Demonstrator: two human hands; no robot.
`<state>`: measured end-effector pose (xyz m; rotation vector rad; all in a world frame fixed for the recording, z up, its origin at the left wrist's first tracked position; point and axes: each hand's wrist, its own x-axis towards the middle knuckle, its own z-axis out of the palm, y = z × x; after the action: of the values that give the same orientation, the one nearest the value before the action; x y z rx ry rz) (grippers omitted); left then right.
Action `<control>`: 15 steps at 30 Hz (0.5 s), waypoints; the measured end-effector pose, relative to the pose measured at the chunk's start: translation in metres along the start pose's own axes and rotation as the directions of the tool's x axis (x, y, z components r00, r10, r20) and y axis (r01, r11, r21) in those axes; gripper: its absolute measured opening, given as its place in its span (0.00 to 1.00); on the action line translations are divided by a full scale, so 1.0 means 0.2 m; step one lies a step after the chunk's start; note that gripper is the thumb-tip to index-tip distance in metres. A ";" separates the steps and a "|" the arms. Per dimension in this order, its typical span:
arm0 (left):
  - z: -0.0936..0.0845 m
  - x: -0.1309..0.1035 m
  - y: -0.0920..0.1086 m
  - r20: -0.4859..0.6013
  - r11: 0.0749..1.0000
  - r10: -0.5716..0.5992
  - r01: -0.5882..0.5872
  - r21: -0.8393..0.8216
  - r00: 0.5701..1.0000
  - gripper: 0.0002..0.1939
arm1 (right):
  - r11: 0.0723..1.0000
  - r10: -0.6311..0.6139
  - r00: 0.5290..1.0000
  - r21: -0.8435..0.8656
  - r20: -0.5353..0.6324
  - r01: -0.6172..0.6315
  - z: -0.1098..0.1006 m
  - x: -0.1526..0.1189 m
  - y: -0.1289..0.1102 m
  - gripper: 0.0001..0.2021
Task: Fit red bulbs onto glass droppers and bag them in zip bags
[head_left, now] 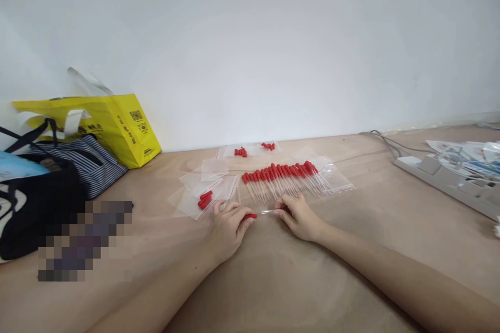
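Pinched in my left hand (229,226) is a red rubber bulb (250,216), its end pointing right. My right hand (299,217) grips a thin clear glass tube (267,212) that points left toward the bulb, with a small gap between the two. Just beyond my hands lies a row of droppers (281,174), clear tubes with red bulbs, on clear zip bags. Several loose red bulbs (204,199) rest on a clear zip bag (190,208) beyond my left hand.
Small red pieces (240,152) lie on bags near the wall. At left stand a yellow bag (136,135), a striped pouch (97,158) and a black bag (58,203); a blurred-out object (86,242) lies nearby. A power strip (437,182) with cables is at right.
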<state>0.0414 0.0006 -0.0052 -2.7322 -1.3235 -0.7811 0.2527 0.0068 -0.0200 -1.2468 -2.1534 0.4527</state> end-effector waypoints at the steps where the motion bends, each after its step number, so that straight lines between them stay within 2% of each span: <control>1: 0.00 0.00 0.00 0.003 1.000 0.000 0.000 -0.004 1.000 0.08 | 1.000 -0.012 1.000 0.020 -0.003 0.012 0.00 0.00 0.00 0.06; 6: 0.01 0.00 0.00 0.003 1.000 0.004 -0.004 -0.016 1.000 0.07 | 0.994 -0.098 0.995 0.044 0.001 0.098 0.02 -0.01 -0.03 0.07; 11: 0.01 0.00 0.01 -0.020 0.999 0.016 -0.017 -0.039 1.000 0.07 | 0.991 -0.129 0.992 0.026 0.005 0.129 0.01 -0.02 -0.05 0.07; 15: 0.02 -0.01 0.01 -0.023 0.998 0.028 -0.029 -0.054 0.999 0.08 | 0.981 -0.191 0.980 -0.021 -0.049 0.191 0.02 -0.03 -0.06 0.07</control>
<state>0.0443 -0.0012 -0.0082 -2.7684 -1.2746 -0.8554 0.2446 -0.0040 -0.0181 -1.0357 -2.2107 0.3189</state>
